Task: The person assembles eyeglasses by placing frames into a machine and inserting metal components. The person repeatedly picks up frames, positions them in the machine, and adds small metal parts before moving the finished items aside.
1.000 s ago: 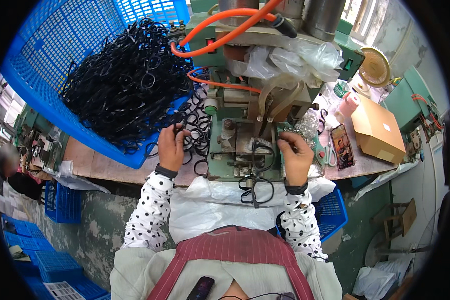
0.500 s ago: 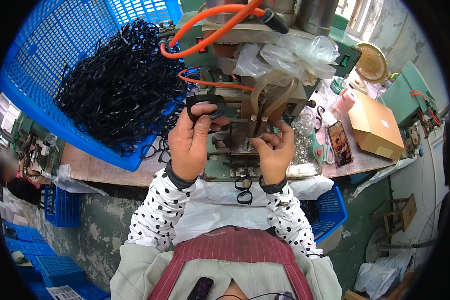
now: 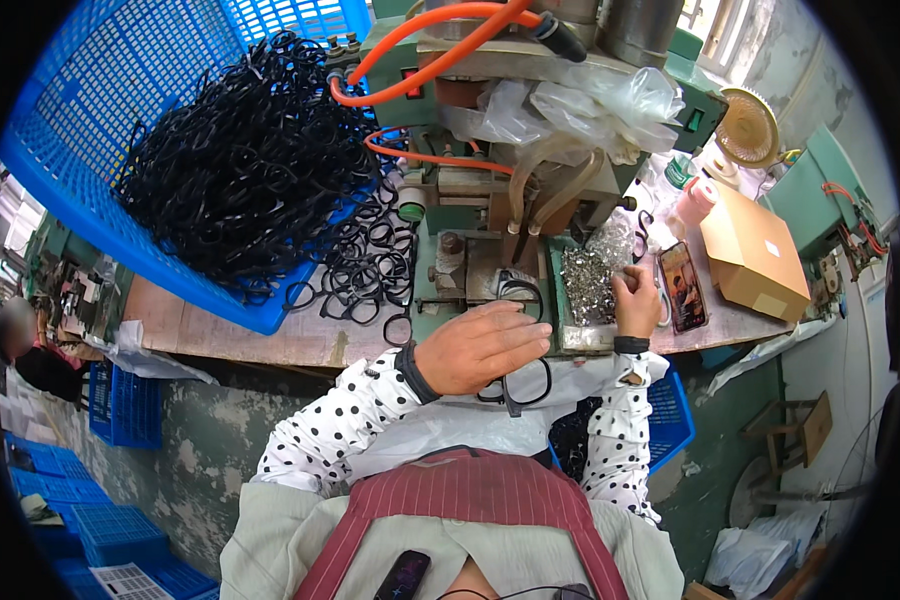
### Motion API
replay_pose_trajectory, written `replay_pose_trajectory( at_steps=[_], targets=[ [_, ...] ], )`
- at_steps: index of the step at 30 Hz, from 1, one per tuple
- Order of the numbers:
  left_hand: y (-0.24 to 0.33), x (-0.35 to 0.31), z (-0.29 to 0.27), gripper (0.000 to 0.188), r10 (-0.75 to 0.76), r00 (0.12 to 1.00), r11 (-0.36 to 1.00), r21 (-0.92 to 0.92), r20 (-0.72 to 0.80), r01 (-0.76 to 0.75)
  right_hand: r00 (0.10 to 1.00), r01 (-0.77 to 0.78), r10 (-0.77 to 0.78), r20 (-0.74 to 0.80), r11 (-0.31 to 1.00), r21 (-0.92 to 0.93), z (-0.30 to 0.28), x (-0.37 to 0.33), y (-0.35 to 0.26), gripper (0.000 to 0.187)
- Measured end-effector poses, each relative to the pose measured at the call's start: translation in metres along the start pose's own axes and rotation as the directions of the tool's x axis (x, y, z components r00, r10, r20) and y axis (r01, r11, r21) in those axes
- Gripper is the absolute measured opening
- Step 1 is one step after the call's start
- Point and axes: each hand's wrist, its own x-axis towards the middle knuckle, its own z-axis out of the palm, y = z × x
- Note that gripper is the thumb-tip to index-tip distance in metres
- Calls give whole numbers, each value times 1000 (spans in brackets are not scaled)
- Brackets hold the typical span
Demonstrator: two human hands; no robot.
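Observation:
Low in front of the press, my left hand (image 3: 485,348) lies palm down across a black eyeglass frame (image 3: 530,402), fingers extended and close together. One rim shows beyond the fingers near the press plate, the other below them; the thumb and the frame's middle are hidden. My right hand (image 3: 636,300) is at the right edge of a tray of small metal parts (image 3: 587,285), with thumb and fingertips pinched together. Whatever may be between those fingertips is too small to make out. Behind my left hand stands the green press (image 3: 450,255), its metal plate facing me.
A big blue basket (image 3: 185,285) heaped with black frames (image 3: 250,170) leans at the left. Loose frames (image 3: 365,275) lie beside the press. At right are a phone (image 3: 681,288), a cardboard box (image 3: 755,260) and a pink bottle (image 3: 697,200). Another blue basket (image 3: 672,425) sits low right.
My left hand has come down from the upper left of the press with the frame, bringing it before the plate. My right hand has left the plate and moved right to the metal parts.

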Motion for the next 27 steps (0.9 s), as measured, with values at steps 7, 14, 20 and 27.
replay_pose_trajectory(
  at_steps=[7,14,20,27],
  targets=[
    [-3,-2,1,41,1,1000,1000,-6,11,-1,918,385,-394,41,866,-320,2,-24,-12,21],
    [3,2,1,40,-4,999,998,67,36,1,909,364,-376,-179,926,-99,8,-23,-6,8],
    [-32,-43,-28,20,-168,955,935,266,-243,233,860,407,-431,-273,902,-143,4,-33,-5,6],
    [-143,-91,-14,26,-898,251,51,482,-360,875,901,372,-381,-205,924,-85,13,-30,-11,12]
  ],
)
